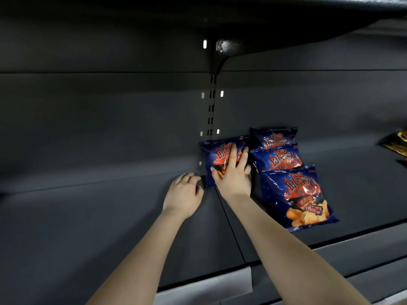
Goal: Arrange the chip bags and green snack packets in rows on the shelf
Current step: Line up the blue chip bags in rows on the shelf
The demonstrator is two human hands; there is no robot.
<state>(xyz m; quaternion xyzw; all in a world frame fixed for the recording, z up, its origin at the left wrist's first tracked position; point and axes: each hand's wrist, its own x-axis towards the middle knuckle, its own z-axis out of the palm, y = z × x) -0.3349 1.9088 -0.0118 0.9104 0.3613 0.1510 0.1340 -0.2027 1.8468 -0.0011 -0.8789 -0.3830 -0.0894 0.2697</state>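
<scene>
Dark grey shelf [110,216], slotted upright [211,111] on the back panel. Right hand [233,172] flat on a blue chip bag [217,155] at the foot of that upright, fingers spread and straight, thumb at its left edge. Left hand [185,192] just beside the bag's lower left corner, fingers loosely curled, gripping nothing. Immediately right, three more blue bags [299,194] overlapping in a column, front to back. Yellow packets [396,144] far right, well apart.
</scene>
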